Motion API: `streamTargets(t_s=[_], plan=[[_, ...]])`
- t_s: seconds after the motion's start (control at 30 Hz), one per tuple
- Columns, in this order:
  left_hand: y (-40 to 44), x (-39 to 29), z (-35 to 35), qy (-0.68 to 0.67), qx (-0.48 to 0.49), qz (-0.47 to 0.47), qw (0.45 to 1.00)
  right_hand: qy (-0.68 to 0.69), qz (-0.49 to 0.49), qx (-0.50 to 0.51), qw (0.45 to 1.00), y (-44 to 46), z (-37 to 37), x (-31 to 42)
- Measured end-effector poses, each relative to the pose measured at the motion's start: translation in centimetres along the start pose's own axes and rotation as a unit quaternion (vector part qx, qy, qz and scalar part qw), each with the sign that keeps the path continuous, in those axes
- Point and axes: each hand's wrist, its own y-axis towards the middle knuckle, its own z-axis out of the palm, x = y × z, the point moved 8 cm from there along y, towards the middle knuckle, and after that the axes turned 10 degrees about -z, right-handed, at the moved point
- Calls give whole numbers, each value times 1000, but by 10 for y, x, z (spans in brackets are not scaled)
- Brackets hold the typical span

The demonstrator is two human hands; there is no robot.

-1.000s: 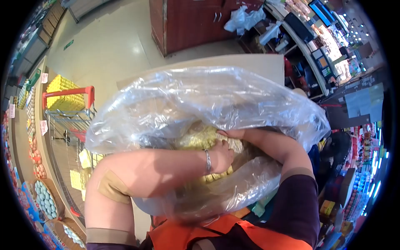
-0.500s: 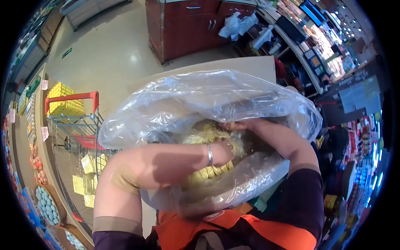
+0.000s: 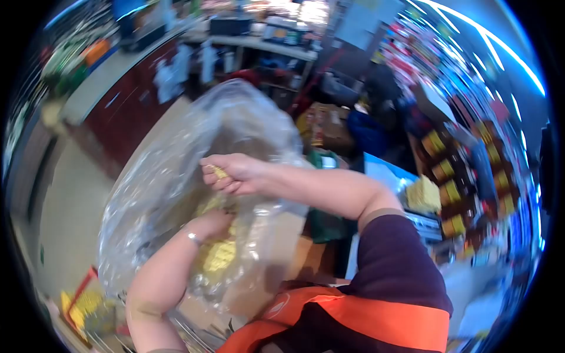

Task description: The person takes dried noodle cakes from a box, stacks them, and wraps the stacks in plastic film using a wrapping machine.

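A large clear plastic bag lines an open cardboard box. Inside lie yellow crinkled blocks that look like dried noodle cakes. My left hand, a silver bracelet at its wrist, reaches down into the bag against these blocks; its fingers are mostly hidden and blurred. Above it, near the bag's opening, my right hand is closed in a fist around some small yellow pieces, a bit of which shows between the fingers.
To the right, a pale yellow block rests beside large brown bottles with yellow labels. A shopping cart with a red handle stands at the lower left. Dark red cabinets and a counter are behind the box.
The view has swung to the right, so the box now appears further left. My right hand has come up out of the bag with yellow pieces in its fist; my left hand stays inside.
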Motion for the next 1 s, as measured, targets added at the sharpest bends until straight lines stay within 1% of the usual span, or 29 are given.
streamTargets(t_s=[0.03,0.07,0.1,0.2,0.27,0.3,0.33,0.37,0.4,0.43,0.47,0.5,0.53,0.6,0.67,0.7,0.73,0.77,0.8,0.87,0.93,1.0], plan=[[13,11,15,-9,-17,19,1000,49,-34,18,998,-20,4,7],[20,18,23,-40,-59,59,996,65,-71,-17,995,-46,2,15],[22,23,24,-74,-98,97,988,85,-109,-26,990,-73,-7,23],[10,26,15,-203,-45,82,975,154,-193,-48,968,-157,-47,32],[-29,-12,-28,-128,-46,56,989,191,-228,-87,951,-225,-85,35],[-37,-15,-42,-183,-64,3,981,244,-246,-78,935,-259,-105,35],[-32,15,-35,-138,-91,-41,985,225,-302,-135,916,-299,-132,39],[-49,-4,-59,-113,-111,-82,984,209,-353,-168,896,-341,-153,44],[-68,-35,-87,-85,-88,-95,988,200,-375,-201,882,-383,-174,48],[-74,-31,-98,-56,-122,-99,986,135,-402,-299,855,-429,-200,53],[-95,-59,-127,-13,-171,-133,976,116,-428,-304,843,-468,-228,58],[-103,-70,-145,1,-231,-147,962,94,-450,-347,818,-509,-240,64],[-110,-79,-160,15,-290,-161,943,83,-450,-399,794,-544,-260,66],[-112,-165,-200,-48,-382,-82,919,67,-480,-451,750,-603,-284,73],[-90,-266,-218,-100,-403,33,909,85,-494,-444,743,-639,-308,75],[-73,-327,-221,-108,-379,105,913,101,-502,-434,741,-651,-320,73],[-55,-382,-219,-105,-357,140,918,116,-509,-406,750,-660,-325,72],[-31,-430,-214,-135,-324,193,916,128,-508,-395,754,-667,-330,69],[-6,-475,-207,-97,-321,245,910,138,-508,-384,759,-673,-334,67],[51,-550,-189,-61,-291,317,901,157,-503,-363,769,-684,-336,69],[108,-610,-176,11,-286,316,904,160,-514,-348,767,-698,-336,75],[161,-642,-161,56,-256,294,919,170,-523,-337,764,-713,-335,75]])
